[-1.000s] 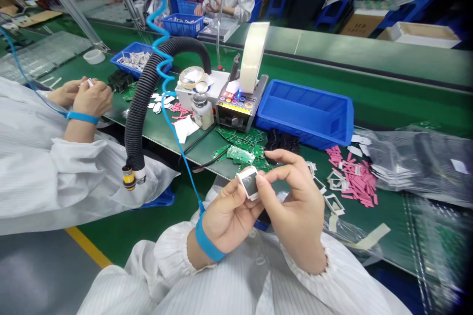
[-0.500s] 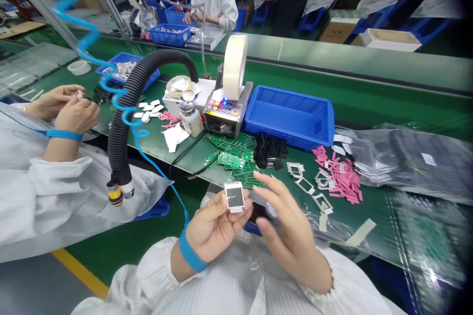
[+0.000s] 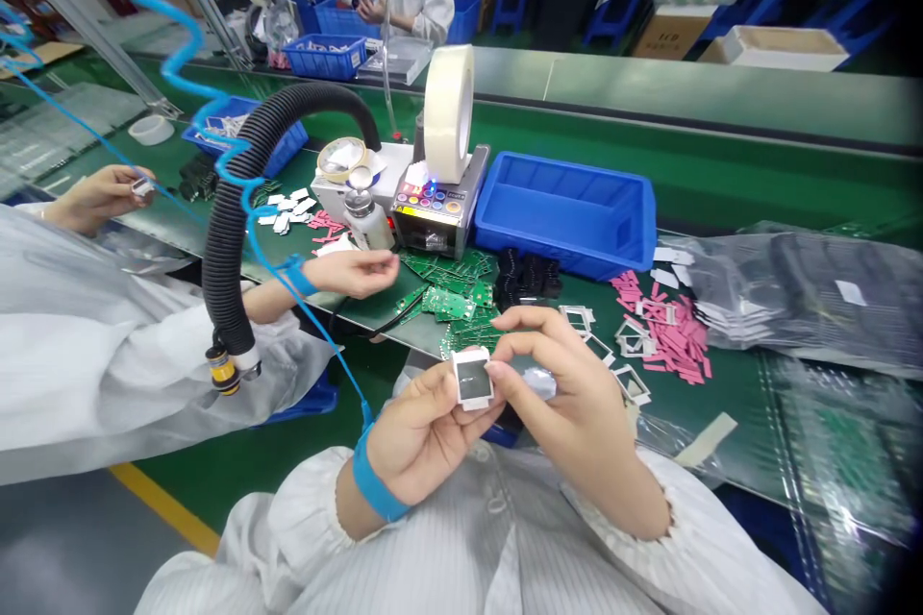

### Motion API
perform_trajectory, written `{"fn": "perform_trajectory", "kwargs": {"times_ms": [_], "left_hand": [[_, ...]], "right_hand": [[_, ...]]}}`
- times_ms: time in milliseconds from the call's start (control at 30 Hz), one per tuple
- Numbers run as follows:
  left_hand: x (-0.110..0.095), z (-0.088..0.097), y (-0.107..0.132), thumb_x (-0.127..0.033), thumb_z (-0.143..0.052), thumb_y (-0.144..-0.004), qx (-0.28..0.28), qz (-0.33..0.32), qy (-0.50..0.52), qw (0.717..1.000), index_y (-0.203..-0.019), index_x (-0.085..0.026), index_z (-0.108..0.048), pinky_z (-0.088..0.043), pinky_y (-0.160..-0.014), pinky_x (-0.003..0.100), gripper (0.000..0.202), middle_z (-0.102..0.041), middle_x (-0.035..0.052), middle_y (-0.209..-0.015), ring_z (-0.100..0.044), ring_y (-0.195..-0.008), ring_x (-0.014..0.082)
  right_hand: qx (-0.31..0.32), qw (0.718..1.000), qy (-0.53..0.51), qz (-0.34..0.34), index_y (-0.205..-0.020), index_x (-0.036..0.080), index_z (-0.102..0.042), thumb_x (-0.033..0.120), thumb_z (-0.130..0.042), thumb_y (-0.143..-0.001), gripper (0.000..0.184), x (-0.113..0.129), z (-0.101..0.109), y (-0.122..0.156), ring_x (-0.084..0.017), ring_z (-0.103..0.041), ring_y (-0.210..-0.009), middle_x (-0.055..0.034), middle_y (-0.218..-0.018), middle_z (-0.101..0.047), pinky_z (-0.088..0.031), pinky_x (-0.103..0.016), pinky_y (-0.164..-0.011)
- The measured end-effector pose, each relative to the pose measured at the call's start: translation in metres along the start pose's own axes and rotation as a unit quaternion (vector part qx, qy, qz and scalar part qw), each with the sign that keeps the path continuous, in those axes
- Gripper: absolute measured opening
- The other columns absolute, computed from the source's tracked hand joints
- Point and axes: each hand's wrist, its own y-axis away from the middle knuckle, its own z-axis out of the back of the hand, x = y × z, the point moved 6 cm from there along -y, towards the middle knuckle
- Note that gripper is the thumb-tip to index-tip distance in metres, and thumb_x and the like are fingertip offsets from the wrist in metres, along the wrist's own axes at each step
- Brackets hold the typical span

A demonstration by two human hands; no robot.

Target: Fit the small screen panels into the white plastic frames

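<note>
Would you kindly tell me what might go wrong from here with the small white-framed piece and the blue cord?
The left hand holds the white-framed piece by its edges, so it might slip out. The right hand is close beside the dark pane, so a bare fingertip could smudge it. The blue cord appears to cross the co-worker's outstretched arm in this view, so it might snag.

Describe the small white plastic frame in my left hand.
Find the large blue rectangular plastic bin. Nearer you, your bare left hand holds the small white plastic frame. Its dark square panel distinguishes it from the open white plastic frames at right.
</note>
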Motion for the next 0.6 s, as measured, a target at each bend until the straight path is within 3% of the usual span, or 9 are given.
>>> {"fn": "perform_trajectory", "kwargs": {"times_ms": [100,233,400,600], "left_hand": [[-0.004,0.003,-0.004,-0.016,-0.068,-0.074,-0.044,-0.025,-0.015,0.999,-0.090,-0.013,-0.069,-0.049,-0.085,0.023,0.015,-0.075,0.0026,-0.088,-0.067,-0.083,0.0116],[-0.004,0.000,-0.005,-0.015,-0.070,-0.072,-0.039,-0.016,-0.029,0.999,-0.088,-0.012,-0.070,-0.050,-0.075,0.019,0.016,-0.072,0.0019,-0.078,-0.064,-0.073,0.0092],[-0.001,-0.004,-0.002,-0.017,-0.071,-0.072,-0.010,-0.002,-0.013,1.000,-0.089,-0.012,-0.069,-0.049,-0.079,0.019,0.018,-0.069,-0.0007,-0.073,-0.061,-0.066,0.0057],[-0.002,-0.003,-0.001,-0.019,-0.072,-0.071,-0.013,0.002,-0.023,1.000,-0.089,-0.013,-0.069,-0.046,-0.090,0.025,0.019,-0.068,-0.0012,-0.071,-0.061,-0.068,0.0075]], "right_hand": [[-0.015,0.998,-0.049,0.024,-0.075,0.021,-0.057,0.021,-0.054,-0.085,0.011,0.010,0.006,0.004,-0.022,-0.054,-0.099,-0.0066,-0.102,-0.056,-0.046,-0.037,-0.082],[0.068,0.993,-0.097,-0.004,-0.070,0.021,-0.056,0.024,-0.054,-0.085,0.016,0.011,-0.002,0.002,-0.025,-0.050,-0.110,-0.0083,-0.105,-0.055,-0.046,-0.038,-0.083],[0.051,0.998,-0.026,-0.030,-0.073,0.020,-0.056,0.025,-0.051,-0.086,0.015,0.001,-0.005,-0.004,-0.026,-0.052,-0.110,-0.0094,-0.115,-0.054,-0.042,-0.046,-0.090],[0.033,0.999,-0.008,-0.030,-0.073,0.020,-0.056,0.026,-0.051,-0.086,0.015,-0.001,-0.005,-0.005,-0.026,-0.054,-0.107,-0.0085,-0.110,-0.056,-0.041,-0.047,-0.090]]}}
